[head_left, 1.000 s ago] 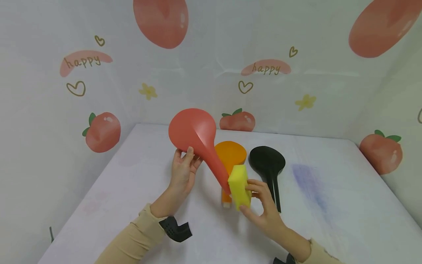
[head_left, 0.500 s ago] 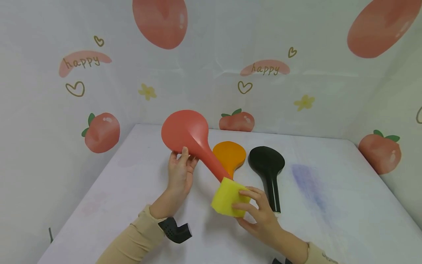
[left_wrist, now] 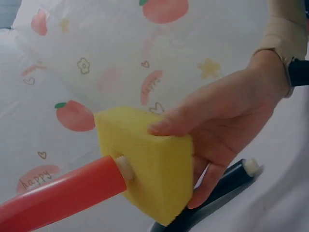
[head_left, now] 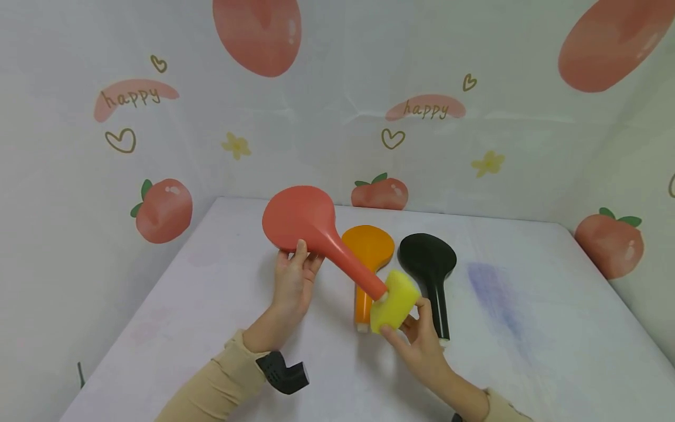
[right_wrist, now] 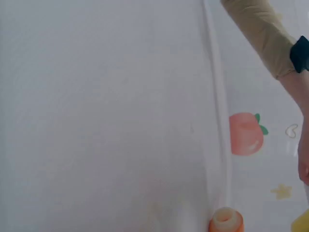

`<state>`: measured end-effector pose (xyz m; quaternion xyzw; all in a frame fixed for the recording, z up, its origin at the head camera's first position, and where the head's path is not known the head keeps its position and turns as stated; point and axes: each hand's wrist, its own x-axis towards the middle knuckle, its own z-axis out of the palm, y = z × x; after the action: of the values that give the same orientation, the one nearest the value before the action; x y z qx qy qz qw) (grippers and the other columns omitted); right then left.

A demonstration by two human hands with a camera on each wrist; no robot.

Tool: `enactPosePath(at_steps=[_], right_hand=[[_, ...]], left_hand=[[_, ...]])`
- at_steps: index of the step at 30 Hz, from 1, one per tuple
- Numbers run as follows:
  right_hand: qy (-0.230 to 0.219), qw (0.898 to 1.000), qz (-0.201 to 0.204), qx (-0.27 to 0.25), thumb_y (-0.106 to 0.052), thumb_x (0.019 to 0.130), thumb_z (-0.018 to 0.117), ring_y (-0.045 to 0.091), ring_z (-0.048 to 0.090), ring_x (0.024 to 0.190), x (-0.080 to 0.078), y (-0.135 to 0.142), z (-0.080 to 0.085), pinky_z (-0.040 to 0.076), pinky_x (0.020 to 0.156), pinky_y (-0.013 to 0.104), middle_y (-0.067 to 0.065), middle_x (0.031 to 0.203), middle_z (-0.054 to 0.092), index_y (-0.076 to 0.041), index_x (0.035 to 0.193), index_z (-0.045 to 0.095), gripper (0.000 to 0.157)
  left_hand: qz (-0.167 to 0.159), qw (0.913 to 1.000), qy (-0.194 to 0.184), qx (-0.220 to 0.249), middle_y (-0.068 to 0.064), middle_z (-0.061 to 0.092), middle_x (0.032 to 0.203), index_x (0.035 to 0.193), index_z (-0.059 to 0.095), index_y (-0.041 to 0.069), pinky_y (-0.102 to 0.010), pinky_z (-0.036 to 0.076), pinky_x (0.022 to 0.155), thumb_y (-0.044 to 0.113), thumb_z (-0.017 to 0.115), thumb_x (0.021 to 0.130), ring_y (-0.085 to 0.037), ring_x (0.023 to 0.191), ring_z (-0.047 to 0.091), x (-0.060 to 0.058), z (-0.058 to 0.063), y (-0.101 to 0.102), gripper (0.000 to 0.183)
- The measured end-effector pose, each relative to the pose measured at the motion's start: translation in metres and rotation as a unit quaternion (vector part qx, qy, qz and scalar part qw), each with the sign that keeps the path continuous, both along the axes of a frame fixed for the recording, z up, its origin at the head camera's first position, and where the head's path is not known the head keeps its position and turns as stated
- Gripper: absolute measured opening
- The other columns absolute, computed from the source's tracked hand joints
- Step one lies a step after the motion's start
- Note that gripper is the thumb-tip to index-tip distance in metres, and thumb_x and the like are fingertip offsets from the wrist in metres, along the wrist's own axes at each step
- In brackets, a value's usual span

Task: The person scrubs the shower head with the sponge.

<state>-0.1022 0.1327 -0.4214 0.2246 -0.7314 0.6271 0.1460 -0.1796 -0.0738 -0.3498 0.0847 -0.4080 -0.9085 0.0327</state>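
My left hand (head_left: 292, 287) holds a red shower head (head_left: 300, 217) by the lower edge of its round head, thumb in front. It is tilted above the table, its handle slanting down to the right. My right hand (head_left: 424, 343) pinches a yellow sponge (head_left: 398, 299) between thumb and fingers. In the left wrist view the sponge (left_wrist: 154, 169) touches the pale threaded end (left_wrist: 124, 168) of the red handle, and the thumb lies over its top edge. Part of the left hand's fingers are hidden behind the red head.
Behind the red handle an orange shower head (head_left: 371, 243) lies on the white table (head_left: 221, 252). To its right lies a black shower head (head_left: 428, 258). A fruit-printed cloth (head_left: 327, 117) hangs at the back. In the right wrist view an orange threaded end (right_wrist: 226, 223) shows.
The sponge has turned and moved up and right, from in front of the handle's lower part to its tip. The red shower head has lowered slightly in my left hand.
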Motion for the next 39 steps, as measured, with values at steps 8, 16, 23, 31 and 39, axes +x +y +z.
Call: enactPosePath(at_steps=[8,16,23,31,39], right_hand=[[-0.149,0.988,-0.017,-0.036,0.004,0.089,0.056,0.000,0.062,0.095,-0.003,-0.001,0.011,0.053,0.080,0.016,0.006,0.122,0.031,0.002,0.121,0.022,0.047],[-0.152,0.987,-0.051,0.000,0.000,0.092,0.052,-0.003,0.059,0.092,-0.007,0.011,0.021,0.051,0.080,0.011,0.009,0.125,0.035,0.004,0.125,0.031,0.040],[-0.081,0.987,-0.119,0.065,-0.002,0.090,0.057,-0.006,0.053,0.096,-0.017,0.030,0.023,0.051,0.075,0.010,-0.015,0.124,0.049,-0.004,0.132,0.048,0.042],[-0.048,0.979,-0.164,0.108,-0.004,0.091,0.056,-0.010,0.046,0.102,-0.022,0.050,0.026,0.041,0.080,0.003,-0.011,0.133,0.051,-0.008,0.134,0.051,0.043],[-0.092,0.966,-0.197,0.143,-0.013,0.093,0.055,-0.014,0.040,0.107,-0.029,0.067,0.022,0.038,0.082,0.001,-0.001,0.138,0.048,-0.011,0.136,0.048,0.043]], left_hand=[[0.000,1.0000,0.004,0.004,-0.002,0.048,0.118,0.133,0.031,0.012,-0.028,0.051,0.091,0.019,0.049,0.096,-0.013,0.099,0.060,0.000,-0.015,0.003,0.041],[-0.001,0.9996,0.025,-0.013,0.000,0.050,0.118,0.132,0.031,0.016,-0.028,0.050,0.092,0.016,0.046,0.098,-0.013,0.100,0.060,-0.003,-0.016,-0.003,0.037],[-0.040,0.9958,-0.015,-0.082,-0.001,0.053,0.114,0.131,0.033,0.012,-0.029,0.053,0.090,0.015,0.049,0.097,-0.010,0.093,0.063,-0.011,-0.026,-0.021,0.038],[-0.081,0.9693,-0.084,-0.216,0.004,0.061,0.095,0.136,0.034,0.005,-0.021,0.056,0.077,0.020,0.052,0.096,-0.005,0.078,0.064,-0.024,-0.047,-0.048,0.047],[-0.119,0.9457,-0.119,-0.278,0.009,0.059,0.080,0.138,0.035,0.001,-0.016,0.054,0.069,0.020,0.050,0.096,-0.003,0.071,0.060,-0.027,-0.054,-0.056,0.048]])
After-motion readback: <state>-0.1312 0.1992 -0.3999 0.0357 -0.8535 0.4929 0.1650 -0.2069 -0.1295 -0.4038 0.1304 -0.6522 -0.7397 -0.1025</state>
